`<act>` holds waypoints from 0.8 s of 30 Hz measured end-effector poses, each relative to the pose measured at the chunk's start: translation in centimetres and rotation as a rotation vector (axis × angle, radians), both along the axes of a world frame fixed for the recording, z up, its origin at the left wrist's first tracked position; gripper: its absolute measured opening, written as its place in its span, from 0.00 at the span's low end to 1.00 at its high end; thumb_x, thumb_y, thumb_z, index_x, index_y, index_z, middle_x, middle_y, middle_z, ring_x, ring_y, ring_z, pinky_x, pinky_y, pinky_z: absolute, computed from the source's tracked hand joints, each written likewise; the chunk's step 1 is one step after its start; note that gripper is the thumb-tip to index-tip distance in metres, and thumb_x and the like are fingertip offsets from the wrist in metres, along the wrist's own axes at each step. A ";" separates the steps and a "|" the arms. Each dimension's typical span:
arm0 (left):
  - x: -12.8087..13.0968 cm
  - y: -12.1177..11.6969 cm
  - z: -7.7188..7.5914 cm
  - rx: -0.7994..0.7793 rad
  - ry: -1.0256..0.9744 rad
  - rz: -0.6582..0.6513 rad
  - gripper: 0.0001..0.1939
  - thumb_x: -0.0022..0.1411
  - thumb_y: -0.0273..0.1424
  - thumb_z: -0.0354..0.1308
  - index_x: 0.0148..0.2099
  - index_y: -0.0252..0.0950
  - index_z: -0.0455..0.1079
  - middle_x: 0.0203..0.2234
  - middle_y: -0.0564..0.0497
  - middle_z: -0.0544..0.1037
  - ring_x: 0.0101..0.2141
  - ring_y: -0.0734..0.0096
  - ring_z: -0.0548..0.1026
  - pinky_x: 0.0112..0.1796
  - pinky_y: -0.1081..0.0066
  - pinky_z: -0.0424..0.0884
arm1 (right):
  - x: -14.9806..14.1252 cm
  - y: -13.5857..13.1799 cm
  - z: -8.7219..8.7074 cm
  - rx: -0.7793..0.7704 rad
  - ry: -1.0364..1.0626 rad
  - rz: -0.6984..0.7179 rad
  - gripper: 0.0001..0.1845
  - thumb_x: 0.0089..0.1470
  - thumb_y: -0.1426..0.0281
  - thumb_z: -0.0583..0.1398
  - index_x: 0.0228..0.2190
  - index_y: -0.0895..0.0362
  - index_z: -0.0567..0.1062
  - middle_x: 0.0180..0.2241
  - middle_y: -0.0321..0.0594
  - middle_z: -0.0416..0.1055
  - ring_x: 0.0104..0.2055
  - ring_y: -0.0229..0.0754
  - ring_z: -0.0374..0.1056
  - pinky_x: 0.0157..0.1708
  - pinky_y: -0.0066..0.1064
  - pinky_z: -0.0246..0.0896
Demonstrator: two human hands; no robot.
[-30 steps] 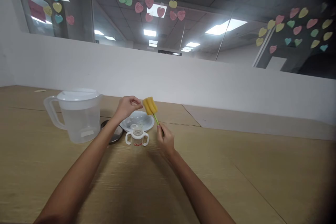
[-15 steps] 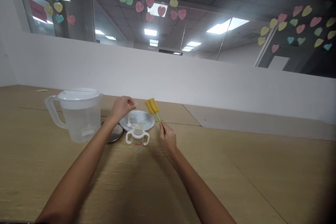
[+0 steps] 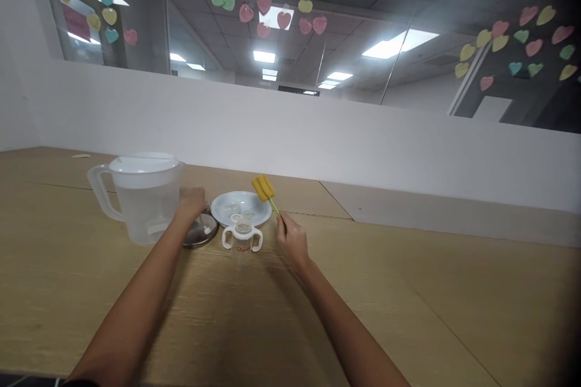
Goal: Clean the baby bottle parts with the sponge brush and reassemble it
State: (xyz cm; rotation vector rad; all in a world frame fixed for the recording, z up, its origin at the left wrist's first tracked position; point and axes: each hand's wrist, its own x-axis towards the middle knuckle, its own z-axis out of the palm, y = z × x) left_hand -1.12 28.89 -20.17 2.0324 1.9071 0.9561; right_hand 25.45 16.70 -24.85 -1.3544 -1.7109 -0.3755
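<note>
Below the left hand (image 3: 193,201) (its fingers' closure cannot be told), a white-tipped straw (image 3: 207,230) is slanted over the metal dish (image 3: 194,236), the sponge brush (image 3: 264,188) being clasped by the right hand (image 3: 293,240)

Bottle (image 3: 242,242): red lettering (image 3: 243,249) in script across the front, below the handle ring; too small and blurred to read.
Pitcher (image 3: 147,202): pale label (image 3: 157,229) low on the wall; no legible characters.
Heart notes (image 3: 320,25): on the glass; faint writing on some, illegible.
Pink sheet (image 3: 76,23): behind glass, upper left; faint marks, wording unreadable.
Numbers, brands: none legible.
</note>
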 end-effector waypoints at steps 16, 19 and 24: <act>6.5 -1.2 -1.4 0.009 0.201 -0.232 0.24 0.50 0.27 0.56 0.51 0.33 0.65 0.46 0.37 0.73 0.47 0.57 0.71 0.45 0.67 0.64 | 0.1 0.4 -0.7 -0.032 -0.029 0.002 0.18 0.59 0.68 0.45 0.40 0.59 0.72 0.33 0.44 0.74 0.33 0.38 0.70 0.33 0.25 0.59; 6.8 -1.2 -2.5 -0.038 0.157 -0.229 0.34 0.42 0.23 0.60 0.55 0.31 0.60 0.45 0.36 0.73 0.46 0.55 0.71 0.44 0.66 0.65 | 0.1 0.3 -0.7 -0.035 -0.042 0.005 0.18 0.59 0.69 0.45 0.40 0.59 0.72 0.33 0.43 0.74 0.33 0.38 0.70 0.33 0.24 0.59; 6.2 -1.3 -1.1 0.014 -0.002 -0.184 0.33 0.43 0.24 0.58 0.55 0.29 0.61 0.46 0.32 0.70 0.46 0.49 0.70 0.45 0.61 0.64 | 0.1 0.3 -0.7 -0.050 -0.058 -0.006 0.18 0.59 0.69 0.45 0.39 0.59 0.72 0.32 0.43 0.74 0.33 0.38 0.70 0.32 0.24 0.59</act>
